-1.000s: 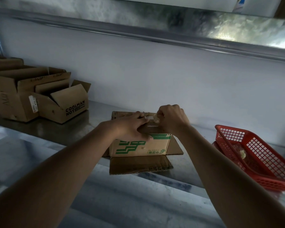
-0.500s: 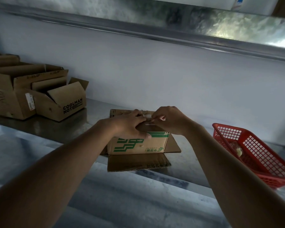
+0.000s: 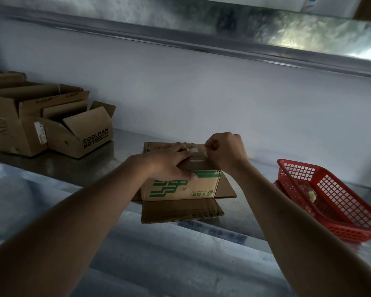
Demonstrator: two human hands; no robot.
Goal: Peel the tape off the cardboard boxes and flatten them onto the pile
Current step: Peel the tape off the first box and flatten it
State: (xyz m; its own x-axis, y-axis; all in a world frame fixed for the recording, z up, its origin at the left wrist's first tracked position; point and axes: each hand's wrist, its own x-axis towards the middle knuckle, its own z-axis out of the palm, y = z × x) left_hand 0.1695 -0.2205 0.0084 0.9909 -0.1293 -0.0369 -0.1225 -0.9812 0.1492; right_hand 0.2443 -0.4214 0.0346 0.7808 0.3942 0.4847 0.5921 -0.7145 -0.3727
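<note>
A small cardboard box with green print [image 3: 180, 187] stands upside down on the steel counter, its flaps spread flat around it. My left hand [image 3: 169, 161] lies on the box top with the thumb down over the front edge, pressing it. My right hand [image 3: 225, 150] is curled above the top's right part and pinches a strip of clear tape [image 3: 206, 152] lifted from the seam. More pale tape [image 3: 192, 150] still sticks to the top between the hands.
Several open cardboard boxes [image 3: 36, 123], one marked COOLMAN NOT [image 3: 94, 137], stand at the back left. A red plastic basket [image 3: 334, 198] with a scrap of crumpled tape inside sits at the right. A white wall rises behind the counter under a steel shelf.
My right hand has closed into a fist and lifted slightly with the tape end. The left hand has stayed on the box top.
</note>
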